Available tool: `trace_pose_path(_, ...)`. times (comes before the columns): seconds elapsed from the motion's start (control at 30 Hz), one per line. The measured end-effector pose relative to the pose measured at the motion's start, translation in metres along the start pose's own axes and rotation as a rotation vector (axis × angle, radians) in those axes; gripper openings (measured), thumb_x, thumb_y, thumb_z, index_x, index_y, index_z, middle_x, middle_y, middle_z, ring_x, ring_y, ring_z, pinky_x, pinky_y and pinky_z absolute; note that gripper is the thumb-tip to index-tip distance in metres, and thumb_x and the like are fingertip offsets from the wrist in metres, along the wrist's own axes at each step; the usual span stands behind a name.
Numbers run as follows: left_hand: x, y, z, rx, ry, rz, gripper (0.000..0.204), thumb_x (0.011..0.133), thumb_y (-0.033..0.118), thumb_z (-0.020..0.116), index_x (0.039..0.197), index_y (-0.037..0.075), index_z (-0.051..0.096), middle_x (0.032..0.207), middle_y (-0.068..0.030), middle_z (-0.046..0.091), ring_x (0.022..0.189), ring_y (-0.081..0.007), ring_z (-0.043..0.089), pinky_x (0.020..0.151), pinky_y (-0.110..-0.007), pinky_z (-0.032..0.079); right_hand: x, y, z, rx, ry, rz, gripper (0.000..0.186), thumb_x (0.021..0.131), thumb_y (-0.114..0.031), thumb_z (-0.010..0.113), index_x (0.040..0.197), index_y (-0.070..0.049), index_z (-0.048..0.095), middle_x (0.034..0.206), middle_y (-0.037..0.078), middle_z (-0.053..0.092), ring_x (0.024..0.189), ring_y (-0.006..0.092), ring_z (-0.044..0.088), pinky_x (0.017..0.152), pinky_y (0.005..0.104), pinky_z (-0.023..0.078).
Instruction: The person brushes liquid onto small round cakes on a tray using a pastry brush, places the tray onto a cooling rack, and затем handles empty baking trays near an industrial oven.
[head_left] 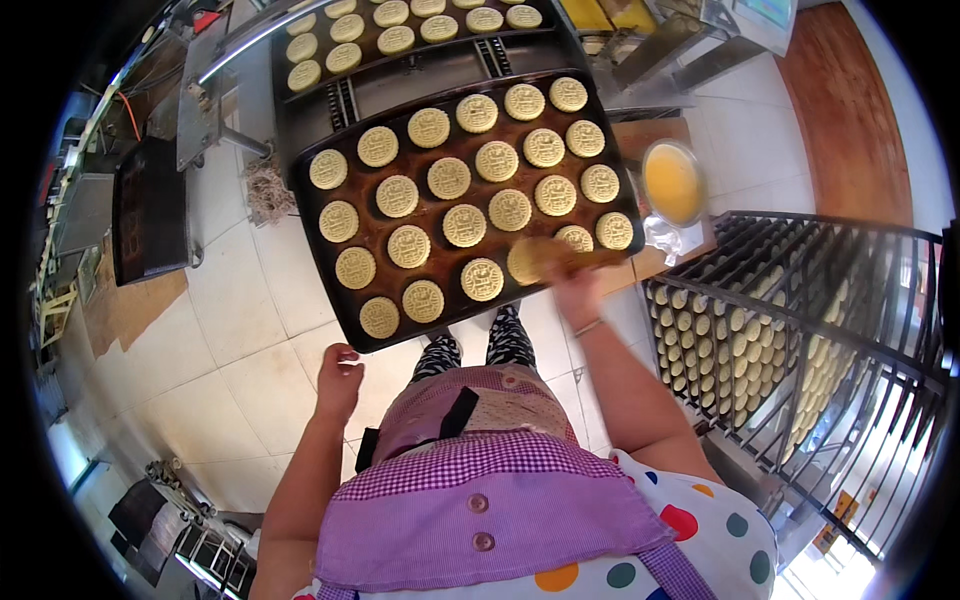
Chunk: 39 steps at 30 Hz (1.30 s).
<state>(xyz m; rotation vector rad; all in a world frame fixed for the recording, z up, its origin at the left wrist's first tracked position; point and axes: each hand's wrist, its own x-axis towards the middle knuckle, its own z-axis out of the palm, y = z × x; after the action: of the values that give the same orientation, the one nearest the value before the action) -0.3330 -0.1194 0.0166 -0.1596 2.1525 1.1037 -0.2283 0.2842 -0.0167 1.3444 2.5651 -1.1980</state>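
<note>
A dark baking tray [470, 130] lies in front of me, bearing several rows of round pale-yellow pastries with a stamped pattern, such as this stamped pastry [464, 226]. My right hand [578, 298] is closed on a brush [590, 262], its wooden handle pointing right. The motion-blurred bristles are over the pastries at the tray's near right edge; I cannot tell whether they touch. Just off the tray's near left corner, my left hand [340, 382] hangs with loosely bent fingers and holds nothing.
A bowl of yellow liquid [673, 183] stands right of the tray, beside crumpled clear plastic [662, 238]. A black metal rack [850, 330] full of pastries is at the right. Beyond my tray, another tray of pastries [395, 40] sits on machinery. A dark empty tray [150, 210] leans at left.
</note>
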Motion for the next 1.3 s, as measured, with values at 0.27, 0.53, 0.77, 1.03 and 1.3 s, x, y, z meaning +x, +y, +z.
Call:
trace_pose_path(0.27,0.029,-0.004,0.001,-0.067,0.315,-0.053,0.044,0.076,0.003,0.061,0.116,0.001,0.044,0.113,-0.0097,0.047,0.091,-0.0166,0.051,0.080,-0.030,0.044,0.061,0.037,-0.099,0.026,0.312,-0.154,0.036,0.080,-0.026,0.065,0.102,0.002,0.063,0.083,0.020,0.067,0.073,0.0326,0.067,0.064,0.0405,0.052)
trace_pose_path(0.53,0.090,-0.005,0.017,0.043,0.619,-0.275,0.059,0.084,0.020,0.062,0.131,-0.002,0.034,0.126,-0.0163,0.042,0.108,-0.0250,0.049,0.089,-0.034,0.043,0.040,0.010,-0.059,0.076,-0.016,-0.034,0.033,0.077,-0.024,0.067,0.103,-0.002,0.064,0.087,0.020,0.065,0.077,0.0338,0.065,0.069,0.0399,0.051)
trace_pose_path(0.77,0.097,0.020,0.036,-0.398,0.509,-0.207,0.046,0.094,0.029,0.048,0.125,-0.003,0.049,0.121,-0.0139,0.056,0.109,-0.0234,0.053,0.094,-0.031,0.040,0.108,0.042,-0.175,0.712,0.361,0.109,0.044,0.086,-0.003,0.058,0.128,-0.008,0.047,0.105,0.003,0.061,0.080,0.0075,0.060,0.056,0.0183,0.050)
trace_pose_path(1.03,0.091,0.040,0.038,-0.115,0.489,-0.267,0.045,0.094,0.029,0.048,0.126,-0.003,0.049,0.120,-0.0161,0.058,0.108,-0.0245,0.055,0.091,-0.031,0.043,0.149,-0.041,-0.082,0.737,0.059,-0.230,0.044,0.084,-0.003,0.059,0.126,-0.002,0.046,0.109,0.008,0.059,0.088,0.0118,0.060,0.061,0.0209,0.053)
trace_pose_path(1.3,0.093,0.008,0.021,-0.531,0.398,-0.241,0.035,0.092,0.008,0.051,0.126,0.000,0.052,0.116,-0.0074,0.060,0.102,-0.0153,0.056,0.088,-0.027,0.043,0.165,-0.198,0.050,0.601,-0.139,-0.376,0.042,0.082,-0.009,0.060,0.122,-0.004,0.049,0.100,0.010,0.064,0.089,0.0174,0.062,0.073,0.0267,0.050)
